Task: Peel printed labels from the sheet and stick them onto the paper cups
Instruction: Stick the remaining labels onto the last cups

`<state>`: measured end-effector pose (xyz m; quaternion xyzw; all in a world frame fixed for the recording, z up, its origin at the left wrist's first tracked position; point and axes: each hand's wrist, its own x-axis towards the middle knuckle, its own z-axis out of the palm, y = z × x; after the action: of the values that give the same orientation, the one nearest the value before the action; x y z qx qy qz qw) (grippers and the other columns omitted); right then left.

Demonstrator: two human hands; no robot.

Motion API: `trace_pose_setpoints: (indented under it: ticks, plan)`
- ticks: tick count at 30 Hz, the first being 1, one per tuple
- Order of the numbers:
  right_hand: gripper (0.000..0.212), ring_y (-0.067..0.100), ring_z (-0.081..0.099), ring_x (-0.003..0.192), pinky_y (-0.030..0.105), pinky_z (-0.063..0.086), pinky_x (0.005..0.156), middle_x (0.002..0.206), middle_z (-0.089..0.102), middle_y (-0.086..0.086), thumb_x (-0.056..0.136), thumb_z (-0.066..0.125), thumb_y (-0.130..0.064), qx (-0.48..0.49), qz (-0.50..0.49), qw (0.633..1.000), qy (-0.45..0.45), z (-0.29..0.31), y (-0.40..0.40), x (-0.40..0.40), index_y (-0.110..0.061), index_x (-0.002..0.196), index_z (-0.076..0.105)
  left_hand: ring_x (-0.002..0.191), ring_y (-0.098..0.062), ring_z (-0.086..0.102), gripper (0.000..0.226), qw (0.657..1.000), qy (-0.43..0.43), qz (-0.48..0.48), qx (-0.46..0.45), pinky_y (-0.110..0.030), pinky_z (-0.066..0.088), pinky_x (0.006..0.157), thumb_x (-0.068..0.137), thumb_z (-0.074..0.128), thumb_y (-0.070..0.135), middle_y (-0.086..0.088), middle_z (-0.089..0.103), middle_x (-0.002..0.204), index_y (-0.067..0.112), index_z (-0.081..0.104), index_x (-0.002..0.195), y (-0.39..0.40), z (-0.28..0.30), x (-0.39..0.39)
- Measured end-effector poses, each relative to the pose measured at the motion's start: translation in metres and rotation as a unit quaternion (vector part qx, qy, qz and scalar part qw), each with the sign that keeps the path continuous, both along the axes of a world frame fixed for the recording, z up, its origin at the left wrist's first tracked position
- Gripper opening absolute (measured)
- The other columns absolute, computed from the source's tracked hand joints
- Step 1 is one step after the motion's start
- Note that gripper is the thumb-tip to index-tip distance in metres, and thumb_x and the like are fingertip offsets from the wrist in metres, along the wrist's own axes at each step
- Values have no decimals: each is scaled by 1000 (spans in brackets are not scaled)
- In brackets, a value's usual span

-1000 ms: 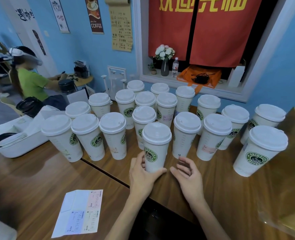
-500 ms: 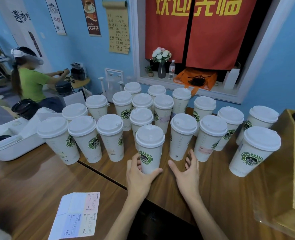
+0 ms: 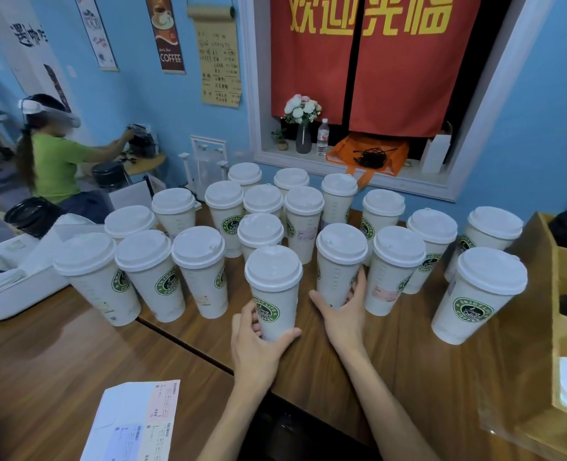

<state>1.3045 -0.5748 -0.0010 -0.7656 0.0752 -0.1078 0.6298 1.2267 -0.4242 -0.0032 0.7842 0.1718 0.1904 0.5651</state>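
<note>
Your left hand [image 3: 257,341] is gripping the front cup [image 3: 273,291] low down, thumb curling round its right side, fingers wrapping the left. The cup is standing upright on the table [image 3: 392,354], logo facing you, lid on. Your right hand [image 3: 343,311] is cupping the base of the next cup [image 3: 340,264], just to the right: thumb spreading toward the front cup, fingers curling round the far side. Whether it is squeezing or only touching, you cannot tell. The label sheet [image 3: 136,424] is lying flat near the table's near edge, left of your left forearm, well apart from both hands. More lidded cups are crowding behind; some are showing pink labels already on.
</note>
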Motion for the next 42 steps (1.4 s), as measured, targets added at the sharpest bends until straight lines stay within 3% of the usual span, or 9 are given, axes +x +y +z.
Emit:
trace_pose_setpoints:
  ticks: [5,13,19,23,27,31,34,37,42]
  plan:
    - [104,10,54,133,50,47,112,146,55,-11,64,87,-53,20,9,1000,-3,-5,-2,1,-43,152,33,98,2,57,98,1000,2,6,-4,-7,44,77,55,100,37,10,54,114,23,54,140,2,-1,-5]
    - [94,2,65,115,37,57,100,128,66,-15,71,95,-24,60,61,995,-52,33,0,-26,-35,148,42,95,5,59,92,998,-44,39,-10,-7,48,79,55,101,35,5,59,118,22,56,134,12,17,-20]
    - [103,9,61,127,40,54,106,140,61,-9,59,91,-50,56,167,979,-102,67,42,-47,-28,147,43,91,1,59,85,990,-85,116,4,-16,51,78,55,100,38,4,59,110,19,58,126,41,41,-44]
    - [103,3,61,124,26,54,101,139,61,-13,56,89,-55,73,251,959,-107,75,86,-65,-42,146,42,95,-5,62,79,977,-103,189,5,-25,54,83,57,100,36,9,58,110,26,59,124,72,51,-77]
    - [104,6,65,120,40,56,102,135,64,-14,57,92,-50,92,333,935,-82,67,138,-82,-30,147,43,91,-1,58,74,955,-95,281,31,-13,50,79,59,99,34,4,56,106,25,61,122,108,52,-118]
    - [107,9,61,127,48,53,106,142,61,-10,59,92,-52,89,406,907,-63,61,186,-100,-34,150,40,89,-4,57,82,926,-57,369,62,-17,50,75,57,98,46,6,53,102,23,59,125,143,43,-154]
    - [106,8,58,130,49,51,108,144,59,-13,60,93,-53,74,455,886,-54,54,215,-110,-40,150,38,99,-3,59,93,916,-55,396,24,-30,55,91,58,98,47,17,49,109,25,54,137,161,37,-170]
    - [105,9,59,131,51,51,108,145,59,-13,64,95,-46,69,488,869,-44,43,235,-114,-44,151,38,103,8,55,100,914,-42,404,16,-25,47,96,63,97,37,12,48,118,23,46,147,168,36,-177]
    - [103,7,65,122,47,54,104,138,65,-12,70,93,-25,59,506,860,-31,26,244,-111,-38,155,36,96,0,62,74,910,-11,412,39,-19,50,85,60,97,40,11,55,104,27,60,123,173,26,-175]
